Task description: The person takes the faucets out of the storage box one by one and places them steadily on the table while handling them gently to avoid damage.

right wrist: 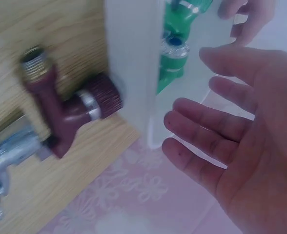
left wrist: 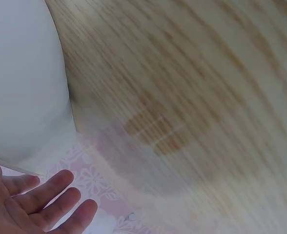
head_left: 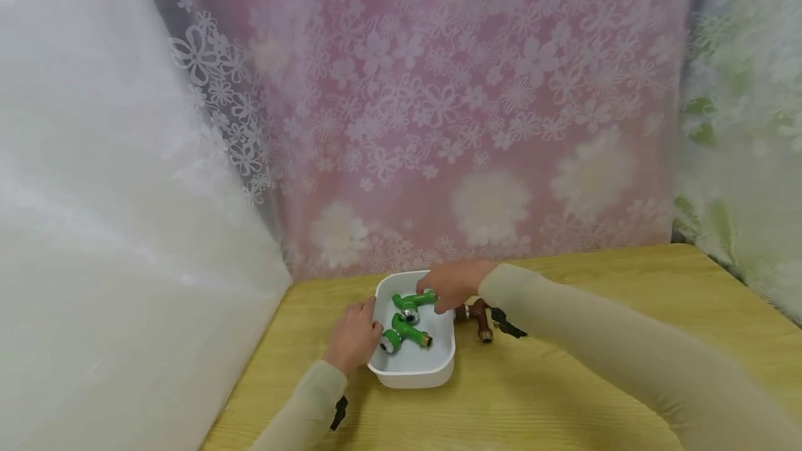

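Observation:
A white plastic basin (head_left: 416,380) stands on the table with two green faucets inside. The rear green faucet (head_left: 413,299) lies crosswise; the front green faucet (head_left: 410,330) lies at a slant, its brass threaded end toward the right. My left hand (head_left: 354,335) is at the basin's left rim, its fingers extended in the left wrist view. Over the back right rim reaches my right hand (head_left: 456,282), fingertips near the rear faucet's end. In the right wrist view its fingers are loosely spread, with nothing between them. Outside the right wall lies a maroon faucet (right wrist: 60,105).
Beside the maroon faucet, a chrome part (right wrist: 16,148) shows at the right wrist view's left edge. The wooden table (head_left: 564,381) ends at a pink floral curtain (head_left: 476,124). A white sheet (head_left: 125,228) hangs on the left. Black straps (head_left: 506,322) dangle from both wrists.

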`<state>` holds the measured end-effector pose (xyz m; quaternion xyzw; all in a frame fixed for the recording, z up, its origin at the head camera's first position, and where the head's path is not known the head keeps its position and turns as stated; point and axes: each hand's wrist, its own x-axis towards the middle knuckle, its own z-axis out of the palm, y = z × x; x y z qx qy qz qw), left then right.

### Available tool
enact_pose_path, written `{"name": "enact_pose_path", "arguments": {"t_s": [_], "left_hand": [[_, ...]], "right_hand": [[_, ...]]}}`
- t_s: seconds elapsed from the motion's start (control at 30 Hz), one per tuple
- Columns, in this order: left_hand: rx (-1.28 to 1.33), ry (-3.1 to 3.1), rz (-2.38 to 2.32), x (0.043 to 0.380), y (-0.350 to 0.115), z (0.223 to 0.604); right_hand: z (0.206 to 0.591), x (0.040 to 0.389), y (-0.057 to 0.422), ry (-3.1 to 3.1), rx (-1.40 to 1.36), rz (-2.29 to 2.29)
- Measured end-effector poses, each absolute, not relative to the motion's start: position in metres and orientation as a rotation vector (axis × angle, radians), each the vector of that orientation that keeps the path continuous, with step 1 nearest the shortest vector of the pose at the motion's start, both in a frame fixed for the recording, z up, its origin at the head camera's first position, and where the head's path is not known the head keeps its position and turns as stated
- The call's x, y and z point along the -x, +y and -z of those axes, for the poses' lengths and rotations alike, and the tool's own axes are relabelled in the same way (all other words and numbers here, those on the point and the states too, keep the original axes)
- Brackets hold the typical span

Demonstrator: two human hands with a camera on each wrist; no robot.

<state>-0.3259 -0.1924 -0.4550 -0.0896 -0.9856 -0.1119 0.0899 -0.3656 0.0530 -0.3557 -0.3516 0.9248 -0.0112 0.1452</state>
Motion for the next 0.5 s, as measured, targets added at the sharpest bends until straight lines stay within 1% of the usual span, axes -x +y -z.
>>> {"name": "enact_pose_path", "arguments": {"t_s": [0.23, 0.5], "left_hand": [[0.278, -2.946, 0.340, 0.322, -0.192, 0.460], [0.280, -2.932, 0.357, 0.327, -0.195, 0.457]], "right_hand": [[0.366, 0.373, 0.024, 2.593, 1.015, -0.008], [0.365, 0.379, -0.005, 2.541, 0.996, -0.026]]}}
